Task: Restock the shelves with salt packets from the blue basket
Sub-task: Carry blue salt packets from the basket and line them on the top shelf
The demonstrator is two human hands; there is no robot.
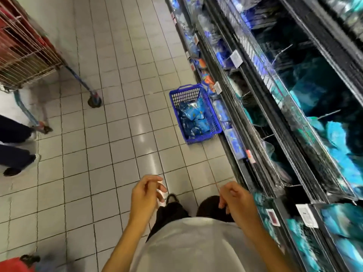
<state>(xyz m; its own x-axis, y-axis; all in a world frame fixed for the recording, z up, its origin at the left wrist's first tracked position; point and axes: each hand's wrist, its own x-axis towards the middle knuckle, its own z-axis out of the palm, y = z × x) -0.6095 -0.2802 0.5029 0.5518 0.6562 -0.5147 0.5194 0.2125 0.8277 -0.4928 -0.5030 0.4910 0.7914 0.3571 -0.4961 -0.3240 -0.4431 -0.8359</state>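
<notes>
Restocking incomplete: salt packets (193, 116) remain in blue basket (213, 119) beside shelves (294, 134); my left hand (146, 193) and right hand (236, 200) hang loosely curled, empty.

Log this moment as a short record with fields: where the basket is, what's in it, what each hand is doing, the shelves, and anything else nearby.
basket: blue basket on the tiled floor, beside the base of the shelves
contents: blue salt packets, partly filling it
left hand: empty, fingers loosely curled, no grip
right hand: empty, fingers loosely curled
shelves: blurred blue packets, price tags on the rails
nearby: wire trolley at left, another person's legs beside it
</notes>
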